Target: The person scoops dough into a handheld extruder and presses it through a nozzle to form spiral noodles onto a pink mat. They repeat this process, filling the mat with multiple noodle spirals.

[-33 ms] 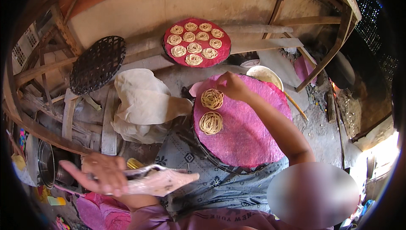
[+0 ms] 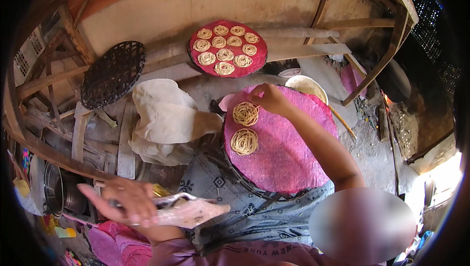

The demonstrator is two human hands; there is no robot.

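Note:
My left hand (image 2: 128, 202) is closed on a crumpled, shiny plastic bag (image 2: 193, 212) with something pale pinkish inside, its narrow end toward the right. The left thumb sticks out. My right hand (image 2: 270, 98) reaches over a round tray covered with pink cloth (image 2: 289, 143), resting on my lap. Its thumb and forefinger pinch together at the far right edge of a coiled noodle nest (image 2: 246, 114); whether a strand is between them I cannot make out. A second noodle nest (image 2: 244, 141) lies just nearer to me on the cloth.
Beyond stands a red-covered round tray (image 2: 196, 53) bearing several noodle nests. A dark woven tray (image 2: 112, 75) leans at the left. White cloth (image 2: 161, 119) drapes beside my lap tray. A pale bowl (image 2: 308, 87) sits behind it; metal pots (image 2: 54, 190) are at lower left.
My left hand has shifted a little to the right along with the bag. The right hand and the noodle nests look almost the same.

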